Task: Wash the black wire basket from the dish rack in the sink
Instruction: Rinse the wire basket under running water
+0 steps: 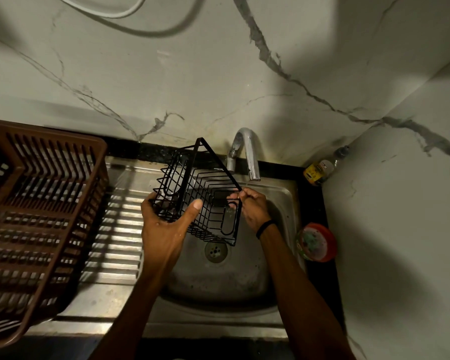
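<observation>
The black wire basket (203, 188) is held tilted over the steel sink (276, 268), its open side toward me. My left hand (166, 224) grips its lower left edge, thumb hooked over the wires. My right hand (252, 206) pinches the basket's right rim just under the tap spout (252, 165), where a thin stream of water runs. The brown plastic dish rack (37, 216) stands on the draining board at the left.
A round orange tub (317, 242) with a scrubber sits on the counter right of the sink, and a bottle (320, 170) lies in the back corner. The ribbed draining board (115, 229) lies between rack and basin. Marble walls close in behind and to the right.
</observation>
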Demonstrator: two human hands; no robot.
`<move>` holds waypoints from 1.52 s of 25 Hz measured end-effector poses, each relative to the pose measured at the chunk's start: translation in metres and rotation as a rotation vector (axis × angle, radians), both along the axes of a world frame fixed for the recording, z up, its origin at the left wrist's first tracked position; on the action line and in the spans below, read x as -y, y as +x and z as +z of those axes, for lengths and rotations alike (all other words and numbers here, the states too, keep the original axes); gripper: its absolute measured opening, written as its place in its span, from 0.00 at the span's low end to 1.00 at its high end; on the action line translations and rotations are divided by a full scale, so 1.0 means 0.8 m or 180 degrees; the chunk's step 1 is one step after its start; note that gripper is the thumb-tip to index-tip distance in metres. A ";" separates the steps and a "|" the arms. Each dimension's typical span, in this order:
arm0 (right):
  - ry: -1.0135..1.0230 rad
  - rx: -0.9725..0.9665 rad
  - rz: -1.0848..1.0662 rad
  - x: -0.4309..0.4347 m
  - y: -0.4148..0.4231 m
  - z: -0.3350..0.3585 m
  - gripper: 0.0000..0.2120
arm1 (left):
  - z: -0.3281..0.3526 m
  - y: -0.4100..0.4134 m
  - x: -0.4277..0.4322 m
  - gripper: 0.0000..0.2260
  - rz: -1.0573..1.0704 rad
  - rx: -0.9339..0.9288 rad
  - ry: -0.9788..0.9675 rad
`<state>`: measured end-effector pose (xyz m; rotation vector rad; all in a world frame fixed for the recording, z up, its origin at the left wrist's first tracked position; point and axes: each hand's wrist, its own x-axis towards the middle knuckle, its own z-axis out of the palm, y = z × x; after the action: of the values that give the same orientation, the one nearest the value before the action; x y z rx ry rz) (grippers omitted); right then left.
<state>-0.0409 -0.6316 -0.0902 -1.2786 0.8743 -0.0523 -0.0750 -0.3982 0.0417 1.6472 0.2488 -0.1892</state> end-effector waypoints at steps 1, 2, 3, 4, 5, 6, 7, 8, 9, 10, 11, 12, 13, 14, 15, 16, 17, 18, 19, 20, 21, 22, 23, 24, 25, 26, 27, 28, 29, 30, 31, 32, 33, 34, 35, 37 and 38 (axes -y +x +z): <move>0.0003 0.0011 -0.0008 0.001 0.002 0.002 0.11 | 0.004 0.006 -0.006 0.43 -0.0095 -0.0004 0.0135; 0.0017 0.0040 -0.0011 0.002 0.005 0.004 0.11 | 0.007 0.011 -0.012 0.42 -0.0190 -0.0017 0.0189; 0.0041 0.0085 -0.0010 0.002 0.007 0.005 0.11 | 0.009 0.016 -0.018 0.41 -0.0276 -0.0027 0.0197; 0.0071 0.0128 -0.0014 0.002 0.009 0.006 0.11 | 0.011 0.019 -0.021 0.41 -0.0366 -0.0032 0.0222; 0.0103 0.0165 -0.0025 0.002 0.013 0.008 0.11 | 0.011 0.023 -0.023 0.41 -0.0469 -0.0007 0.0315; 0.0130 0.0185 -0.0052 0.002 0.017 0.010 0.10 | 0.012 0.024 -0.023 0.42 -0.0568 0.0029 0.0484; 0.0156 0.0197 -0.0095 0.002 0.020 0.011 0.10 | 0.014 0.024 -0.023 0.42 -0.0629 0.0034 0.0633; 0.0168 0.0206 -0.0134 0.002 0.024 0.012 0.10 | 0.014 0.025 -0.024 0.43 -0.0650 0.0009 0.0738; 0.0166 0.0211 -0.0150 0.002 0.026 0.012 0.10 | 0.011 0.026 -0.024 0.43 -0.0641 -0.0030 0.0789; 0.0160 0.0210 -0.0136 0.002 0.028 0.012 0.10 | 0.012 0.026 -0.023 0.41 -0.0632 -0.0067 0.0851; 0.0172 0.0215 -0.0109 0.002 0.028 0.012 0.10 | 0.012 0.027 -0.022 0.38 -0.0608 -0.0075 0.0907; 0.0214 0.0242 -0.0089 0.001 0.028 0.010 0.10 | 0.014 0.027 -0.023 0.34 -0.0564 -0.0032 0.0974; 0.0287 0.0304 -0.0076 0.001 0.027 0.010 0.11 | 0.016 0.027 -0.023 0.30 -0.0535 -0.0015 0.1012; 0.0358 0.0384 -0.0074 0.002 0.027 0.010 0.11 | 0.020 0.025 -0.023 0.28 -0.0516 -0.0008 0.1028; 0.0434 0.0475 -0.0076 0.003 0.026 0.013 0.11 | 0.020 0.024 -0.022 0.27 -0.0531 -0.0015 0.1012; 0.0493 0.0546 -0.0088 0.005 0.026 0.016 0.10 | 0.021 0.021 -0.020 0.27 -0.0537 -0.0048 0.0962; 0.0546 0.0591 -0.0102 0.007 0.026 0.019 0.10 | 0.019 0.018 -0.020 0.29 -0.0514 -0.0084 0.0893; 0.0562 0.0600 -0.0128 0.009 0.026 0.021 0.09 | 0.019 0.014 -0.020 0.30 -0.0465 -0.0105 0.0869; 0.0582 0.0611 -0.0155 0.011 0.025 0.024 0.09 | 0.017 0.011 -0.018 0.30 -0.0419 -0.0125 0.0854; 0.0605 0.0627 -0.0175 0.013 0.024 0.024 0.09 | 0.017 0.009 -0.017 0.30 -0.0408 -0.0121 0.0858; 0.0652 0.0657 -0.0176 0.015 0.023 0.023 0.09 | 0.016 0.007 -0.015 0.30 -0.0427 -0.0091 0.0860; 0.0686 0.0675 -0.0145 0.016 0.022 0.022 0.09 | 0.017 0.005 -0.014 0.31 -0.0437 -0.0077 0.0862; 0.0711 0.0682 -0.0082 0.016 0.020 0.021 0.10 | 0.018 0.002 -0.013 0.32 -0.0419 -0.0072 0.0842; 0.0705 0.0654 0.0001 0.016 0.018 0.019 0.11 | 0.018 0.000 -0.013 0.32 -0.0401 -0.0070 0.0818; 0.0689 0.0629 0.0107 0.017 0.015 0.018 0.13 | 0.017 -0.001 -0.012 0.31 -0.0389 -0.0063 0.0804; 0.0666 0.0604 0.0215 0.017 0.012 0.017 0.14 | 0.019 -0.003 -0.012 0.31 -0.0372 -0.0034 0.0803; 0.0654 0.0592 0.0315 0.017 0.009 0.016 0.14 | 0.018 -0.004 -0.012 0.31 -0.0333 -0.0001 0.0791; 0.0635 0.0567 0.0395 0.016 0.007 0.015 0.14 | 0.021 -0.006 -0.011 0.32 -0.0296 0.0036 0.0765; 0.0616 0.0539 0.0469 0.015 0.005 0.015 0.13 | 0.022 -0.007 -0.010 0.32 -0.0261 0.0078 0.0753; 0.0586 0.0502 0.0531 0.014 0.003 0.017 0.13 | 0.025 -0.007 -0.009 0.31 -0.0232 0.0110 0.0761; 0.0555 0.0471 0.0580 0.013 0.000 0.019 0.13 | 0.025 -0.008 -0.009 0.30 -0.0198 0.0129 0.0771; 0.0522 0.0453 0.0612 0.012 -0.002 0.021 0.13 | 0.025 -0.008 -0.008 0.29 -0.0183 0.0153 0.0775; 0.0501 0.0460 0.0629 0.012 -0.005 0.024 0.13 | 0.024 -0.008 -0.008 0.29 -0.0175 0.0163 0.0756; 0.0483 0.0473 0.0639 0.011 -0.007 0.026 0.13 | 0.023 -0.007 -0.009 0.29 -0.0183 0.0171 0.0755; 0.0472 0.0491 0.0649 0.010 -0.009 0.027 0.13 | 0.022 -0.006 -0.009 0.29 -0.0191 0.0172 0.0750; 0.0445 0.0485 0.0621 0.009 -0.013 0.027 0.14 | 0.018 -0.005 -0.010 0.29 -0.0210 0.0196 0.0743; 0.0417 0.0457 0.0583 0.009 -0.014 0.026 0.14 | 0.016 -0.005 -0.010 0.29 -0.0206 0.0192 0.0727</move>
<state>-0.0524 -0.6392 -0.0695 -1.2114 0.6251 0.0568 -0.0788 -0.3904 0.0548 1.8860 0.1760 -0.1645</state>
